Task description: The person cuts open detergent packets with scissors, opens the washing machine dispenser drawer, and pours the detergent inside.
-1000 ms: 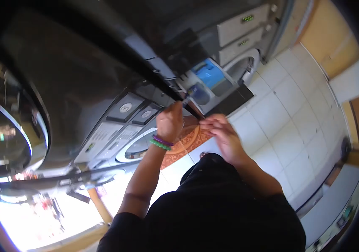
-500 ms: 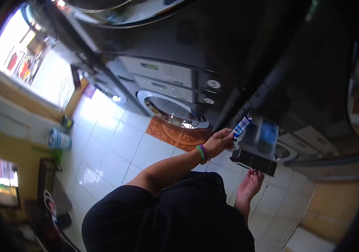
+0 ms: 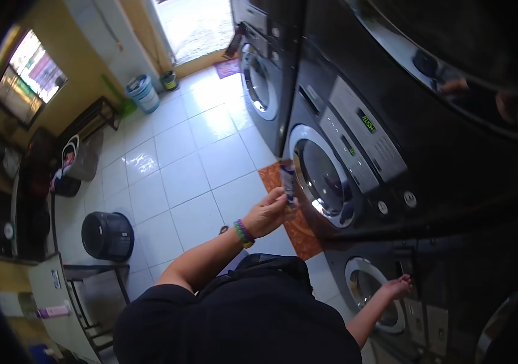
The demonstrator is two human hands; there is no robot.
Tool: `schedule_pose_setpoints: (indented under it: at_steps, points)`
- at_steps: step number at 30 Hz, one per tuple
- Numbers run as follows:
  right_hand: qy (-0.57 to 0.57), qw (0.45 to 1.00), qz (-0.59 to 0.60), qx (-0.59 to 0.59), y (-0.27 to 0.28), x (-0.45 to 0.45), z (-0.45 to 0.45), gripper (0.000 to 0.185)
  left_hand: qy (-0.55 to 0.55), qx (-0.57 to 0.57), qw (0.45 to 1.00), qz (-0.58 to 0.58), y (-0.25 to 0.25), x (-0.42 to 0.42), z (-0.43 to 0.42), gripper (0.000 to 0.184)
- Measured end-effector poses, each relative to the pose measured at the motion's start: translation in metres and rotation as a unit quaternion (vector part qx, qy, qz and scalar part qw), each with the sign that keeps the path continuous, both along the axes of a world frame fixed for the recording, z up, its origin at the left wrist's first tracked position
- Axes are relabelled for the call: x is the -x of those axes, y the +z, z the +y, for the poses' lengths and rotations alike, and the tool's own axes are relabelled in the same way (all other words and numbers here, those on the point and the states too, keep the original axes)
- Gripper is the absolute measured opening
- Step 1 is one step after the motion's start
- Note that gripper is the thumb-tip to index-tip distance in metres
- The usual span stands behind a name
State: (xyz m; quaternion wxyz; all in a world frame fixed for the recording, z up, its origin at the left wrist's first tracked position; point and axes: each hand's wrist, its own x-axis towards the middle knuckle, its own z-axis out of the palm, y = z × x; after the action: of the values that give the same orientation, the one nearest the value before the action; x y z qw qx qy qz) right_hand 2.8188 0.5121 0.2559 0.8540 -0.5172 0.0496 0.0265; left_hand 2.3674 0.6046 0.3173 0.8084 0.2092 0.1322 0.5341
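Observation:
My left hand (image 3: 269, 212) is closed around the lower end of a blue and white sachet (image 3: 288, 182), held upright in front of a washer's round door (image 3: 319, 173). A green and purple beaded bracelet (image 3: 244, 233) is on that wrist. My right hand (image 3: 397, 287) is palm up, with loosely curled fingers and nothing visible in them. It is beside the dark panel of a lower machine, near its round door (image 3: 365, 288). Whether the fingertips touch the panel I cannot tell.
Stacked dark machines with lit control panels (image 3: 365, 133) line the right side. An orange mat (image 3: 300, 233) lies on white tiles (image 3: 195, 209). To the left are a black tub (image 3: 107, 235), a table (image 3: 59, 309), a wastebasket (image 3: 80, 159) and a blue-white bucket (image 3: 142, 94).
My view has turned toward the doorway side. The sachet has moved away from the pulled-out dispenser drawer, which no longer shows pulled out. My right hand remains near that machine's front.

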Motion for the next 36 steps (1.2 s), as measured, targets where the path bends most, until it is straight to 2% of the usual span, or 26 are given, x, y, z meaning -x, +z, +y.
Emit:
schedule_pose_setpoints:
  at_steps: [2, 4, 5, 7, 8, 10, 11, 12, 13, 14, 15, 16, 20, 24, 25, 26, 28, 30, 31, 32, 33, 34, 36]
  points:
    - [-0.056, 0.978, -0.013, 0.199, -0.012, -0.025, 0.015, 0.035, 0.062, 0.022, 0.998, 0.001, -0.006, 0.052, -0.004, 0.014]
    - [-0.108, 0.957, -0.097, 0.249, -0.035, -0.031, 0.015, 0.035, 0.115, 0.051, 0.992, 0.000, -0.012, 0.107, -0.012, 0.014]
    - [-0.161, 0.978, -0.069, 0.116, -0.029, -0.019, 0.024, 0.032, 0.143, 0.071, 0.987, 0.005, -0.015, 0.134, -0.017, 0.013]
    - [-0.283, 0.911, -0.131, 0.269, -0.058, -0.008, 0.027, 0.022, 0.188, 0.109, 0.976, 0.009, -0.026, 0.186, -0.023, 0.013]
    - [-0.319, 0.883, -0.151, 0.308, -0.067, 0.010, 0.027, 0.020, 0.202, 0.108, 0.973, 0.016, -0.019, 0.210, -0.026, 0.012]
    - [-0.267, 0.839, -0.150, 0.449, -0.083, 0.064, 0.021, 0.018, 0.236, 0.149, 0.960, 0.028, -0.014, 0.262, -0.030, 0.011]
    - [-0.196, 0.791, -0.153, 0.559, -0.093, 0.096, 0.014, 0.017, 0.243, 0.149, 0.958, 0.028, -0.014, 0.289, -0.030, 0.011]
    - [-0.106, 0.708, -0.179, 0.675, -0.095, 0.141, 0.009, 0.017, 0.251, 0.149, 0.956, 0.026, -0.016, 0.314, -0.029, 0.011]
    - [0.009, 0.587, -0.235, 0.775, -0.092, 0.188, 0.005, 0.017, 0.258, 0.153, 0.954, 0.025, -0.019, 0.337, -0.028, 0.011]
    - [0.116, 0.456, -0.309, 0.826, -0.086, 0.236, 0.004, 0.018, 0.275, 0.152, 0.949, 0.033, -0.022, 0.360, -0.026, 0.011]
    - [0.204, 0.377, -0.357, 0.830, -0.084, 0.276, 0.006, 0.019, 0.291, 0.153, 0.943, 0.042, -0.025, 0.382, -0.023, 0.011]
    - [0.286, 0.338, -0.361, 0.821, -0.084, 0.314, 0.013, 0.021, 0.306, 0.154, 0.938, 0.052, -0.028, 0.402, -0.018, 0.011]
    - [0.345, 0.492, -0.146, 0.786, -0.145, 0.402, 0.073, 0.024, 0.355, 0.159, 0.919, 0.069, -0.036, 0.477, 0.010, 0.012]
    - [0.239, 0.664, 0.027, 0.708, -0.241, 0.484, 0.220, 0.023, 0.406, 0.181, 0.892, 0.083, -0.040, 0.556, 0.058, 0.011]
    - [0.261, 0.683, 0.027, 0.681, -0.257, 0.512, 0.264, 0.023, 0.418, 0.188, 0.884, 0.093, -0.047, 0.577, 0.069, 0.011]
    - [0.363, 0.683, 0.013, 0.634, -0.261, 0.542, 0.299, 0.020, 0.428, 0.197, 0.875, 0.110, -0.049, 0.598, 0.083, 0.011]
    - [0.570, 0.639, -0.021, 0.516, -0.265, 0.618, 0.378, 0.015, 0.469, 0.218, 0.845, 0.138, -0.050, 0.637, 0.104, 0.011]
    - [0.688, 0.553, 0.016, 0.470, -0.239, 0.716, 0.457, 0.008, 0.492, 0.233, 0.817, 0.190, -0.047, 0.681, 0.133, 0.015]
    - [0.731, 0.484, -0.002, 0.481, -0.239, 0.768, 0.498, 0.012, 0.514, 0.247, 0.802, 0.177, -0.046, 0.701, 0.148, 0.017]
    - [0.785, 0.426, -0.037, 0.449, -0.187, 0.839, 0.522, 0.019, 0.532, 0.260, 0.789, 0.165, -0.044, 0.722, 0.164, 0.018]
    - [0.851, 0.351, -0.077, 0.383, -0.160, 0.901, 0.548, 0.027, 0.541, 0.263, 0.779, 0.178, -0.039, 0.742, 0.179, 0.018]
    - [0.899, 0.304, -0.071, 0.308, -0.121, 0.960, 0.552, 0.032, 0.545, 0.266, 0.771, 0.192, -0.039, 0.753, 0.186, 0.018]
    - [0.961, 0.165, -0.071, 0.209, -0.037, 1.083, 0.559, 0.034, 0.549, 0.272, 0.762, 0.209, -0.036, 0.793, 0.215, 0.019]
